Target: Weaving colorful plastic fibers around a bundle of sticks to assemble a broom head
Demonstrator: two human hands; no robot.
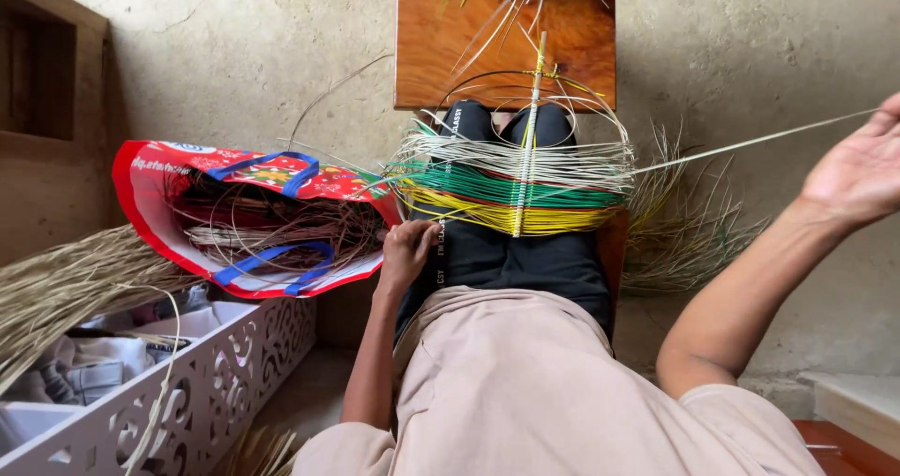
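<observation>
Left hand (405, 251): fingers curled, gripping the near left edge of a half-woven basket frame of pale, green and yellow strands (514, 187), which rests on the person's lap over black trousers (525, 260).

Right hand (858, 171): raised far to the right, palm open and fingers loosely spread, with one long pale fibre strand (750, 143) running taut from the hand back to the weave; whether thumb and finger pinch it cannot be told.

Basket frame, handling: judged light and springy; the thin wire-like hoops would flex under pressure, the bands of coloured strand look smooth and a little slippery, and loose ends at the rim could snag or fray. Best held at the woven band or the upright pale rib (530, 129) through the middle, not by the bare hoops.

Beige garment (525, 392): covers the person's body, nearest the camera.

White plastic crate with cut-out scroll pattern (234, 382): lower left corner of the floor, holding cloth and small items.

Bundle of dry straw-coloured fibre (66, 288): left, over the crate.

Red woven-plastic bag with blue handles (253, 213): left of the lap, open, full of coiled brown strands.

Loose heap of pale fibre (689, 232): floor, right of the knees.

Brown wooden board (506, 40): farthest, beyond the knees, on the grey concrete floor (244, 63).
</observation>
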